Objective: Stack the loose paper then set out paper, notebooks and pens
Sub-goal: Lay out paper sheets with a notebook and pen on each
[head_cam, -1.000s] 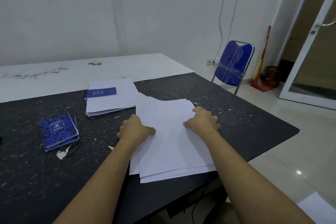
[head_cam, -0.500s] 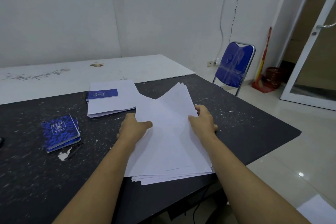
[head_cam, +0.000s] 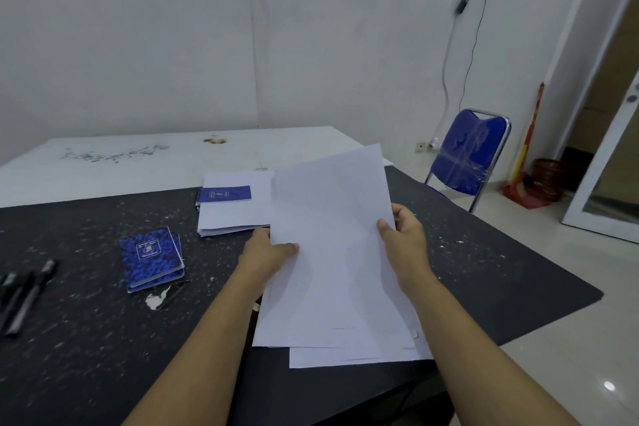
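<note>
Here, a black table top flecked with white [head_cam: 103, 339] fills the near and left part of the scene, and a white stained board [head_cam: 138, 162] lies flat beyond its far edge, against the wall.

A sheaf of loose white paper sheets [head_cam: 332, 252] is held near the middle of the black table. It is tilted, with its far end raised towards the camera and its near end down at the table's near edge. The near edges of the sheets are uneven, some jutting out past the others.

A blue padded folding chair with a metal frame [head_cam: 470, 156] stands on the tiled floor to the far right of the table.

The left hand [head_cam: 266, 252] grips the sheaf's left edge, thumb on top of the front sheet. The right hand [head_cam: 404, 239] grips the right edge the same way, thumb on the front and fingers behind.

A neat stack of white paper [head_cam: 235, 218] lies flat just beyond the left hand, partly hidden by the raised sheaf. A small blue spiral notepad [head_cam: 224, 194] rests on its far left corner.

Two blue patterned notebooks [head_cam: 152, 259], one on the other, lie to the left of the left hand, apart from the stack.

A few dark pens [head_cam: 24, 294], blurred, lie at the table's left edge, well apart from the notebooks.
</note>
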